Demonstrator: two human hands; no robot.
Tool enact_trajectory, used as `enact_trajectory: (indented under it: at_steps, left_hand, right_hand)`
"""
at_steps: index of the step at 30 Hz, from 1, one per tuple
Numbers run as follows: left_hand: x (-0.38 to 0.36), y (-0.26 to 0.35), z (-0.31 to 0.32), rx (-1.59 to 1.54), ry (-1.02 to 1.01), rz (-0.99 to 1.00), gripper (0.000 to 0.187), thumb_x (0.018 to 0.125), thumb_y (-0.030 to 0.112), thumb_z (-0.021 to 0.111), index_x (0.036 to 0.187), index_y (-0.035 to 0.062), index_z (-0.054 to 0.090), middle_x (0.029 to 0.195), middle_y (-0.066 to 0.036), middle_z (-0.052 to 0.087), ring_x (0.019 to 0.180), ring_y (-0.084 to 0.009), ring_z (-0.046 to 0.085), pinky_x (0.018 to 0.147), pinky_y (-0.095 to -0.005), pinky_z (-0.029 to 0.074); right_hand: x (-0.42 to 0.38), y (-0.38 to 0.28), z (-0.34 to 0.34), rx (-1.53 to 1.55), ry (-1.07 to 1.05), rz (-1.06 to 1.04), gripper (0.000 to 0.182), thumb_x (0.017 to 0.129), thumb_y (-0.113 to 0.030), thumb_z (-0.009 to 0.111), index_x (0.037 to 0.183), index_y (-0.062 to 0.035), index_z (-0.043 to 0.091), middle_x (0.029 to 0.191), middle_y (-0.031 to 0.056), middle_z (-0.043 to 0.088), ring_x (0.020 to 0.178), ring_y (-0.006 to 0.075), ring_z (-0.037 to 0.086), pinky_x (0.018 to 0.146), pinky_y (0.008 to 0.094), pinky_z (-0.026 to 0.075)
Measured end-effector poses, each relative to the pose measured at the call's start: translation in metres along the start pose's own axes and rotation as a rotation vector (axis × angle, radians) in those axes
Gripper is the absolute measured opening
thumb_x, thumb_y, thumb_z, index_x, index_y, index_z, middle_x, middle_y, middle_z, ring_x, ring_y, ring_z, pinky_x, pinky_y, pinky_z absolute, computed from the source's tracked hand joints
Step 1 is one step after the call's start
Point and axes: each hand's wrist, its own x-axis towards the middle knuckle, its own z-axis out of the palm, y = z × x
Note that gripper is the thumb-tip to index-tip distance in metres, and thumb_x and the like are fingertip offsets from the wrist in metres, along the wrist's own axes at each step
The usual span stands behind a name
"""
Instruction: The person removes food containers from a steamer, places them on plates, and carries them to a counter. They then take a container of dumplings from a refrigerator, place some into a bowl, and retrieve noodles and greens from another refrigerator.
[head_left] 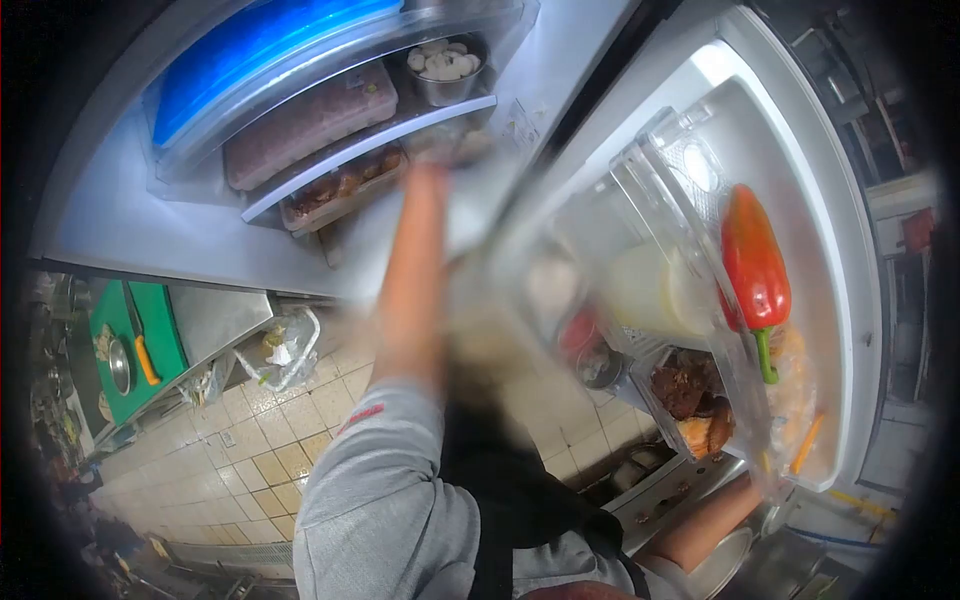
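Note:
My left arm reaches up into an open refrigerator. My left hand [436, 160], smeared by motion, is close to the lower shelf edge [370, 158], beside a clear container of brown food [345, 187]; its fingers and anything in them cannot be made out. At the lower right, my right hand [757, 494] is at the bottom edge of the open door [825, 400]. Its fingers are mostly hidden behind the door's edge. Clear door bins hold a red pepper [754, 262], a blurred pale jar [655, 290] and a container of dark brown food [688, 385].
Above the lower shelf are a pinkish packed tray [312, 125], a metal cup of white pieces [443, 70] and a blue-lit bin [260, 60]. At left, a knife [141, 335] and metal bowl [120, 365] lie on a green cutting board [165, 325]. A bag [285, 345] hangs near the counter.

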Motion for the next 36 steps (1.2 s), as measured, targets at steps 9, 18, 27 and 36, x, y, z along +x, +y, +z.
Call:
enact_trajectory:
  at_steps: [9, 18, 27, 36]
  left_hand:
    - [-0.192, 0.024, -0.13, 0.179, -0.153, -0.07, 0.019, 0.078, -0.001, 0.045, 0.095, 0.0029, 0.052, 0.098, -0.013, 0.062, 0.082, -0.0281, 0.064, 0.075, -0.0447, 0.058]
    - [-0.413, 0.149, -0.241, 0.283, 0.003, -0.033, 0.021, 0.075, -0.001, 0.047, 0.094, -0.0002, 0.056, 0.096, -0.013, 0.065, 0.085, -0.0241, 0.066, 0.074, -0.0401, 0.056]
    - [-0.54, 0.269, -0.302, 0.38, 0.301, 0.177, 0.009, 0.073, -0.002, 0.051, 0.076, 0.0058, 0.054, 0.079, -0.006, 0.063, 0.065, -0.0152, 0.06, 0.059, -0.0292, 0.05]
    - [-0.558, 0.401, -0.503, 0.477, 0.436, 0.538, 0.009, 0.074, 0.001, 0.054, 0.071, 0.0083, 0.05, 0.072, -0.003, 0.059, 0.059, -0.0113, 0.053, 0.054, -0.026, 0.044]
  right_hand:
    - [0.025, 0.025, 0.018, 0.023, -0.071, 0.049, 0.029, 0.094, -0.032, 0.042, 0.092, -0.0056, 0.054, 0.091, 0.0094, 0.059, 0.071, 0.0234, 0.054, 0.062, 0.0383, 0.046]
    - [0.026, 0.08, 0.032, -0.078, -0.157, 0.249, 0.027, 0.094, -0.029, 0.041, 0.086, -0.0069, 0.055, 0.085, 0.0085, 0.06, 0.064, 0.0228, 0.055, 0.056, 0.0374, 0.046]
    - [-0.367, 0.096, 0.017, -0.764, -1.174, 0.673, 0.021, 0.093, -0.025, 0.058, 0.087, -0.0052, 0.06, 0.081, 0.0045, 0.06, 0.062, 0.0159, 0.056, 0.054, 0.0316, 0.047]
    - [-0.781, -0.236, 0.253, 0.517, -1.962, -0.8, 0.036, 0.078, -0.009, 0.07, 0.113, -0.0079, 0.064, 0.115, 0.0129, 0.062, 0.107, 0.0331, 0.057, 0.091, 0.0398, 0.047]
